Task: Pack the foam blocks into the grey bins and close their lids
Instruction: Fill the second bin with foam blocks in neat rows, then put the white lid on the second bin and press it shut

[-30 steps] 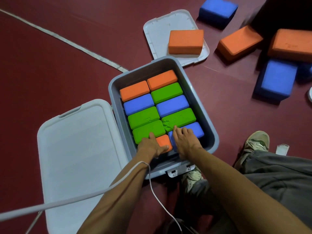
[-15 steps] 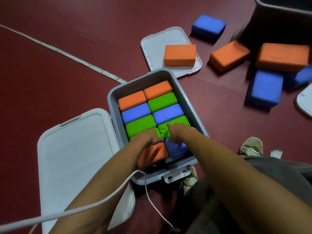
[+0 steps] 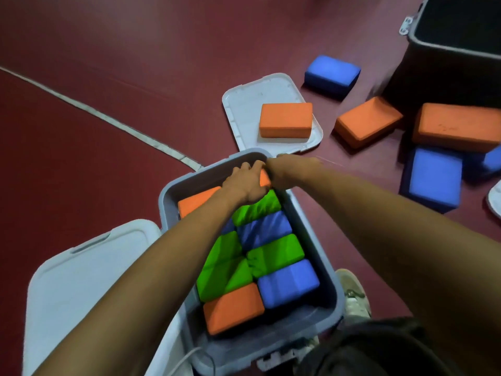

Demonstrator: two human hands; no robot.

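Grey plastic bin (image 3: pixel 271 346): far orange foam block (image 3: pixel 265 178) is pressed by left hand (image 3: pixel 245 183) and right hand (image 3: pixel 284 169), grip unclear; closing of white plastic lid (image 3: pixel 81 280) judged next.

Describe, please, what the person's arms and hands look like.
The left forearm and right forearm are bare, with no sleeves in view. The left hand and right hand show no gloves or watch. A thin white cable shows beside the left forearm.

Dim, even indoor light, soft shadows, slight motion blur throughout, and wide-angle bending at the edges.
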